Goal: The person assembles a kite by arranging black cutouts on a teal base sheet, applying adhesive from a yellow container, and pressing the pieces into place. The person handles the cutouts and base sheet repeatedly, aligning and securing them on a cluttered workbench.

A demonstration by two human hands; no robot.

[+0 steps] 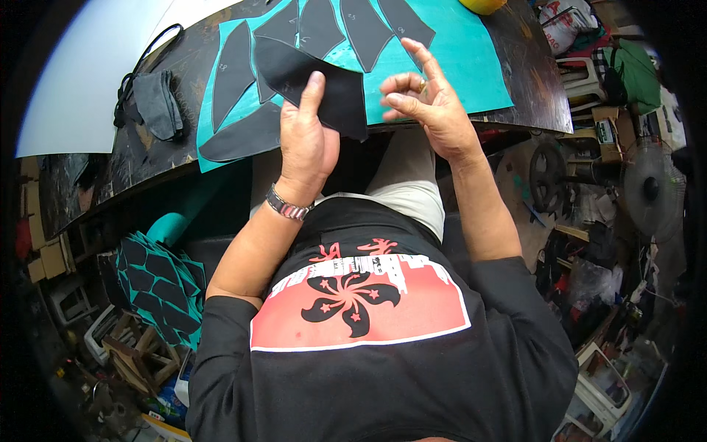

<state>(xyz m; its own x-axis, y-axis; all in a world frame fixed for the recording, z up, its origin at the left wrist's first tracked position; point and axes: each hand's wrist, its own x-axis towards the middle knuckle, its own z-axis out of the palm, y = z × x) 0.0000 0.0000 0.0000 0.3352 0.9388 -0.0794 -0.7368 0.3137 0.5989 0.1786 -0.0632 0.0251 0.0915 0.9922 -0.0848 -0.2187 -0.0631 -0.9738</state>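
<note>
My left hand (308, 141) grips a black panel (335, 92) of thin, flexible sheet material, thumb on top and fingers underneath. The panel is raised above the near edge of a turquoise sheet (471, 74). Several dark grey cut-out shapes (366, 33) lie spread over that sheet, with handwritten marks on them. To the right of the panel, my right hand (434, 107) is held in the air with its fingers apart and nothing visible in it. One of its fingers wears a ring.
On the dark table (162, 162) a folded grey cloth (157, 104) lies beside a black cord (136, 70). A white board (70, 81) covers the left end. Below hangs a turquoise sheet with dark shapes (158, 287). A fan (648, 188) and clutter stand at right.
</note>
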